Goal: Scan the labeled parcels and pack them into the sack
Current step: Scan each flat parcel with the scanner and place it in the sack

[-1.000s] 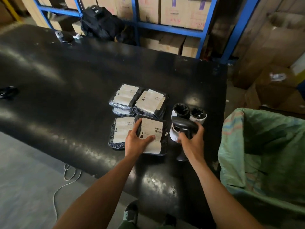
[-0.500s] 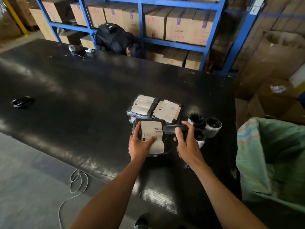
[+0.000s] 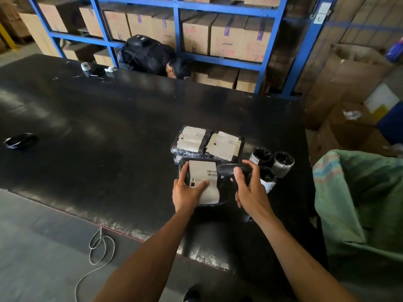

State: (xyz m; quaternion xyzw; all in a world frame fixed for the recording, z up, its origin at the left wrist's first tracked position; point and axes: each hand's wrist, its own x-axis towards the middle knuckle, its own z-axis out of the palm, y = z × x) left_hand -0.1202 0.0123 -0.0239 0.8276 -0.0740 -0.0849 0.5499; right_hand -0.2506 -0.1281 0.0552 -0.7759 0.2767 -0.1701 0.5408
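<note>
My left hand (image 3: 187, 190) pinches the soft, light parcel (image 3: 202, 182) by its near edge; my right hand (image 3: 248, 186) grips the scanner (image 3: 234, 170).

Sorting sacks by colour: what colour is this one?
Green sack, with pink and blue stripes near its rim; head view.

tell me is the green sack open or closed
Open: the green sack gapes at its mouth beside the table; its inside shows.
</note>
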